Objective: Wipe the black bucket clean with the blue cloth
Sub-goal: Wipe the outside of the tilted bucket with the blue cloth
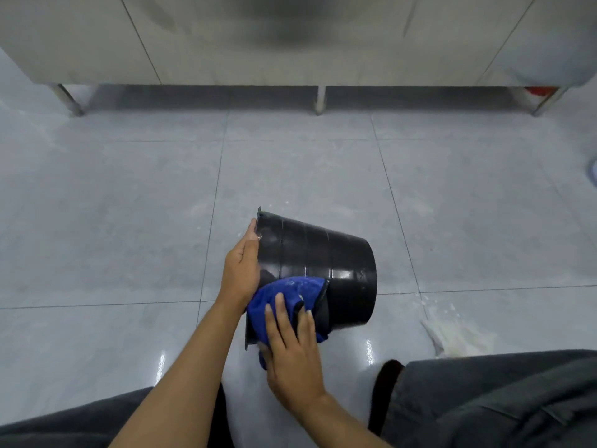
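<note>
The black bucket (323,263) lies on its side above the tiled floor, its open rim to the left and its base to the right. My left hand (242,270) grips the bucket at the rim, fingers hidden inside the opening. My right hand (290,344) presses the blue cloth (290,295) flat against the near side of the bucket wall, close to the rim. The cloth is bunched and partly hidden under my right palm.
Grey floor tiles (129,221) surround the bucket. A white smear (452,337) marks the floor at the right. A steel cabinet (226,43) on legs runs along the back. My dark trouser knees (484,399) fill the bottom corners.
</note>
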